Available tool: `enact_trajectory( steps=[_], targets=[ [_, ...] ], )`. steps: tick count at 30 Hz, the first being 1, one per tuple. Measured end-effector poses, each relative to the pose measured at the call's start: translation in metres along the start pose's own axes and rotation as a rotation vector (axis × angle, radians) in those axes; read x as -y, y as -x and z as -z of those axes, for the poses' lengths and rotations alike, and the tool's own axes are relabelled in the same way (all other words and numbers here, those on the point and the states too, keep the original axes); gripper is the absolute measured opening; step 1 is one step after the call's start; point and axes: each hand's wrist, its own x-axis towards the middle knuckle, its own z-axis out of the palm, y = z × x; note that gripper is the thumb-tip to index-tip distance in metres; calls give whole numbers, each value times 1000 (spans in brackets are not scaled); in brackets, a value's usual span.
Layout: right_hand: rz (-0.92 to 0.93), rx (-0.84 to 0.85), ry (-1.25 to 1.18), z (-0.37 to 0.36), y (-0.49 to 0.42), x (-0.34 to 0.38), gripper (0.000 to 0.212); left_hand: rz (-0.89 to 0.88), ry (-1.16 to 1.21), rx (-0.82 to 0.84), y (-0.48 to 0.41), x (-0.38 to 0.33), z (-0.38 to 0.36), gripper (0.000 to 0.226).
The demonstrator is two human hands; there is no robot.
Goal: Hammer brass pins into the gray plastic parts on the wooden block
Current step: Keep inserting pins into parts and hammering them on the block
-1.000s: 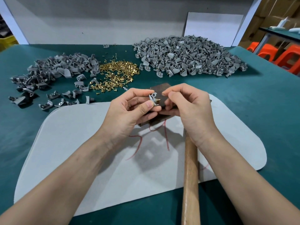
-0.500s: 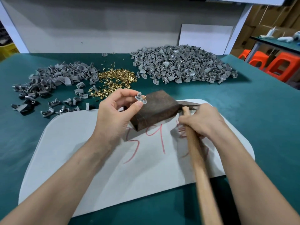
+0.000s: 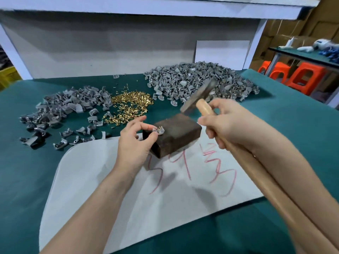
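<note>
Hammer [image 3: 203,107] has come up off the white mat [image 3: 128,198] since a moment ago; its head now hangs tilted above the wooden block [image 3: 176,133], right hand [image 3: 231,123] wrapped round the handle. Left hand [image 3: 135,142], thumb and forefinger closed, pinches a gray plastic part [image 3: 158,131] on the block's near-left top edge, brass pin [image 3: 160,128] standing in it.

A desk [image 3: 27,180] with a green cover carries a white mat [image 3: 165,217] with rounded corners near its front edge. Red scrawled marks [image 3: 185,165] cross the right half of the mat. A white board [image 3: 222,52] leans on the gray wall [image 3: 110,48] behind the far right corner of the desk. Beyond the right edge stand orange stools [image 3: 305,77], a second green-topped table [image 3: 302,55] and cardboard boxes [image 3: 322,24].
</note>
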Motion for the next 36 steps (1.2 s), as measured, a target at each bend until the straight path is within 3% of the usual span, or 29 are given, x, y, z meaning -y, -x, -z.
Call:
enact_trajectory(
  steps=[4, 7, 22, 25, 30, 33, 36],
  targets=[
    [166, 102, 415, -32, 3, 31, 7, -21, -30, 11, -4, 0, 2, 26],
    [216, 153, 584, -42, 8, 42, 19, -2, 22, 9, -5, 2, 2, 29],
    [155, -91, 360, -34, 5, 48, 40, 3, 52, 9, -6, 7, 1, 24],
    [104, -2, 488, -46, 5, 39, 38, -23, 36, 0, -6, 7, 2, 22],
    [174, -82, 367, -34, 9, 49, 31, -26, 19, 20, -9, 10, 4, 22],
    [131, 9, 466, -49, 10, 45, 32, -43, 12, 9, -8, 9, 3, 21],
    [136, -7, 458, -43, 9, 50, 35, -49, 30, 15, -7, 9, 4, 22]
  ],
)
